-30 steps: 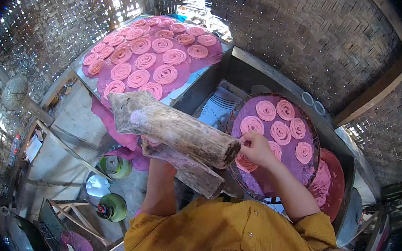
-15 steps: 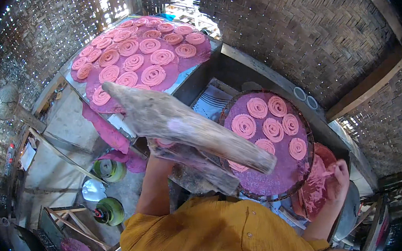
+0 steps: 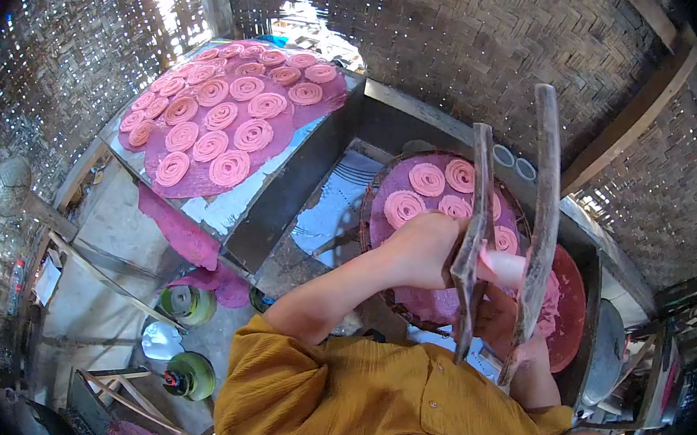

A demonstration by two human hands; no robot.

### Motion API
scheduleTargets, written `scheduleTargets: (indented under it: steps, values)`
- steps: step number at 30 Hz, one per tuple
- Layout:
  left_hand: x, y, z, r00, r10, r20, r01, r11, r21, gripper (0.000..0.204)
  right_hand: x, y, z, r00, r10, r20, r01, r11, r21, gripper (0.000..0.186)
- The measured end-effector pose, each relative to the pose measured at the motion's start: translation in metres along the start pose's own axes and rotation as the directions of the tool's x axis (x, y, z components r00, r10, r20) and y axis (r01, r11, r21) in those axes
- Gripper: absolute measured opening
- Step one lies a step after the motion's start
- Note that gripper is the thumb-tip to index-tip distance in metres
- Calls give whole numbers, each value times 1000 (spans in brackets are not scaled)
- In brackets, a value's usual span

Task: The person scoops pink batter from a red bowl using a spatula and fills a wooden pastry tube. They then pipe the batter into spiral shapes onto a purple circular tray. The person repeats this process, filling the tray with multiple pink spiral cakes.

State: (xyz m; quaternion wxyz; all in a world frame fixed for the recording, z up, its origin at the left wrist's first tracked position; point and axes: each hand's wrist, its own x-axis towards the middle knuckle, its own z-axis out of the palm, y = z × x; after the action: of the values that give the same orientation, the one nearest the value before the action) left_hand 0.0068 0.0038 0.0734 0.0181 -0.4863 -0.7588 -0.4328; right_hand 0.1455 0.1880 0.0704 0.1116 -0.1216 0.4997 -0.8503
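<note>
My left hand is closed on one bar of a two-part wooden press, raised over the round tray's right side. Between the two bars shows a pale pink cylinder smeared with dough. Low behind the other bar is my right hand, at the red basin; its fingers are hidden. Pink dough lies in that basin. Several flat coils of pink dough strands sit on the purple-covered round tray, partly covered by my left arm and the press.
Many more pink coils rest on purple sheets atop a box-like table at the back left. Green gas cylinders stand on the floor at left. Woven bamboo walls close in behind. A metal lid or pan is at right.
The press has swung from lying slantwise in front of me to standing with its bars upright, farther right. My left hand moved right with it. My right hand came lower and leftward.
</note>
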Motion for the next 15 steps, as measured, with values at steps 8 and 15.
scheduleTargets:
  steps: [8, 15]
  values:
    - [-100, -29, 5, 972, 54, -227, 15, 957, 289, 39, -37, -10, -13, 985, -111, -130, 102, 992, -72, 96]
    - [-126, -39, 57, 990, -141, 27, 119, 910, 396, 40, -45, -18, -11, 924, -113, -364, 104, 994, -44, 117]
